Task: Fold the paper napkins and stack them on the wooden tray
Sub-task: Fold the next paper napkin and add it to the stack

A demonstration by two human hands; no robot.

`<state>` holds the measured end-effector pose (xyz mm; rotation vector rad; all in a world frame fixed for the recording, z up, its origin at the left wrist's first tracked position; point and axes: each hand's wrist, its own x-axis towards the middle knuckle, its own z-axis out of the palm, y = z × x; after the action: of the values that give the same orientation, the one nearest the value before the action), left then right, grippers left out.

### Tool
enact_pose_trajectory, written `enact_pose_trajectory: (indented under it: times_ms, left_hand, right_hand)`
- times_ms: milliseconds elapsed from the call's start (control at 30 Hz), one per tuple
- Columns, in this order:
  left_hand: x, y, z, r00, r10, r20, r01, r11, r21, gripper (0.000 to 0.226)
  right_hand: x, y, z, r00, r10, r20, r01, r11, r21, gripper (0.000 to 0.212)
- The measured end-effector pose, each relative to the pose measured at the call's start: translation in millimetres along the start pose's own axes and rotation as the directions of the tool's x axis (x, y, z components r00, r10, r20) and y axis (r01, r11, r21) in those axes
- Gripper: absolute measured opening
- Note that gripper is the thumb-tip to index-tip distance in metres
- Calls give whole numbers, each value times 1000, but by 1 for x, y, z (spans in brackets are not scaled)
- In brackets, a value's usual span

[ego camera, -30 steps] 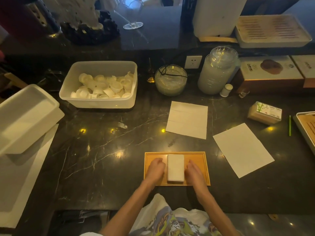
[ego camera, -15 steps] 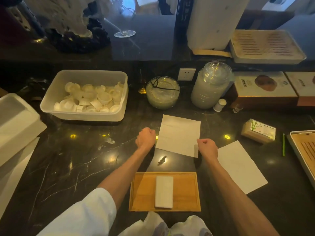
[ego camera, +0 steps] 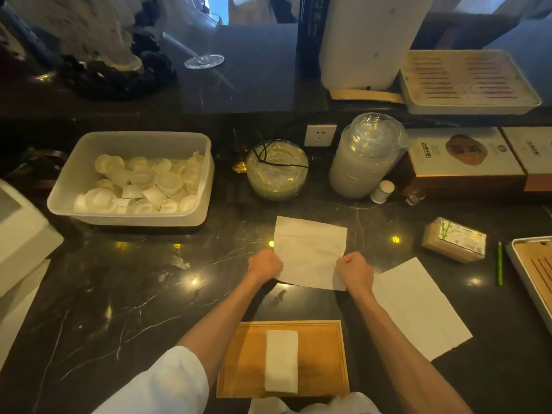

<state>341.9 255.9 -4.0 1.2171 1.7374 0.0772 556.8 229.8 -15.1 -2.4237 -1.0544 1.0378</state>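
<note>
A wooden tray (ego camera: 322, 354) lies at the near edge of the dark marble counter, with one folded white napkin (ego camera: 281, 365) lying lengthwise on it. Beyond the tray an unfolded napkin (ego camera: 309, 249) lies flat. My left hand (ego camera: 264, 265) pinches its near left corner with curled fingers. My right hand (ego camera: 355, 271) pinches its near right corner the same way. A second unfolded napkin (ego camera: 418, 306) lies flat to the right, untouched.
A white tub of small cups (ego camera: 131, 177) sits at back left. A glass bowl (ego camera: 277, 170), a glass jar (ego camera: 366, 156) and boxes (ego camera: 460, 159) line the back. A tissue pack (ego camera: 454, 243), a green pen (ego camera: 499, 267) and another tray (ego camera: 534, 276) are at right.
Both hands left the folded napkin on the tray, reached forward to the flat napkin and closed on its near corners. The view has shifted forward.
</note>
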Motion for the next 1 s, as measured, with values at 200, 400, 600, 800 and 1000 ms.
enact_pose_trajectory:
  times_ms: [200, 400, 600, 800, 1000]
  left_hand:
    - [-48, -14, -34, 950, 176, 258, 218, 217, -952, 57]
    - [-101, -35, -2, 917, 263, 299, 215, 305, -928, 69]
    - [-125, -30, -16, 939, 253, 232, 70, 521, -851, 50]
    - [-152, -23, -36, 891, 401, 211, -193, 758, -623, 32]
    - [-190, -19, -83, 825, 496, 270, -202, 706, -679, 38]
  right_hand:
    - [-71, -3, -28, 987, 2, 162, -89, 839, 536, 11]
    - [-162, 11, -1, 967, -124, 220, 0, 871, 491, 13]
    - [-204, 38, -6, 938, -181, 297, 65, 931, 360, 10]
    - [-212, 59, -34, 962, -232, 147, 200, 959, 201, 29]
    - [-199, 27, -53, 872, -327, 364, 130, 871, 473, 52]
